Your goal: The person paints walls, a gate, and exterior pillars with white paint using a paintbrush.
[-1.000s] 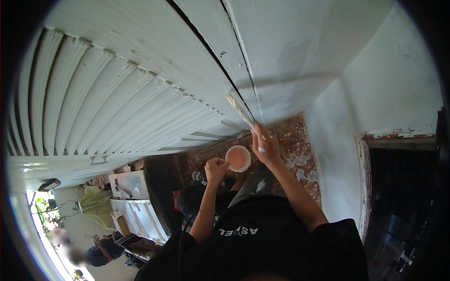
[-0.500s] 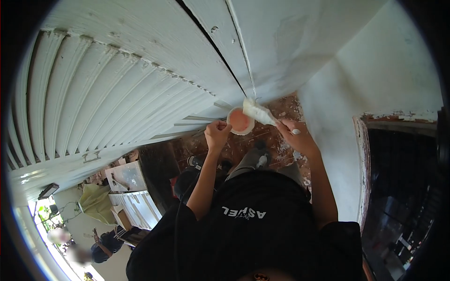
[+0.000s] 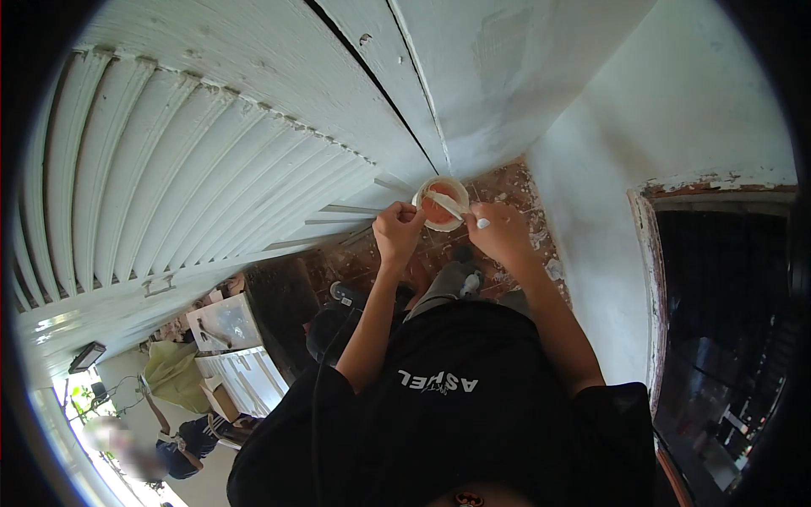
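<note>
A small round tub (image 3: 443,227) with a pale rim and orange-pink inside is in front of me, at the middle of the view. My left hand (image 3: 397,230) is closed on the tub's near-left rim. In my right hand (image 3: 502,233), fingers wrapped round its handle, is a paintbrush (image 3: 448,204) coated in white. Its bristle end reaches over the rim into the tub. A white spot marks the right hand near the knuckles.
A white louvred door (image 3: 169,169) rises on the left, beside a pale wall (image 3: 710,118) at right. A peeling door frame (image 3: 649,279) borders a dark opening. Paint flakes cover the reddish floor (image 3: 507,186). Another person (image 3: 187,446) is at lower left near a cabinet (image 3: 226,325).
My right hand has moved left and brought the brush from beside the tub into it. The left hand keeps its grip on the rim. The other person's arm has risen.
</note>
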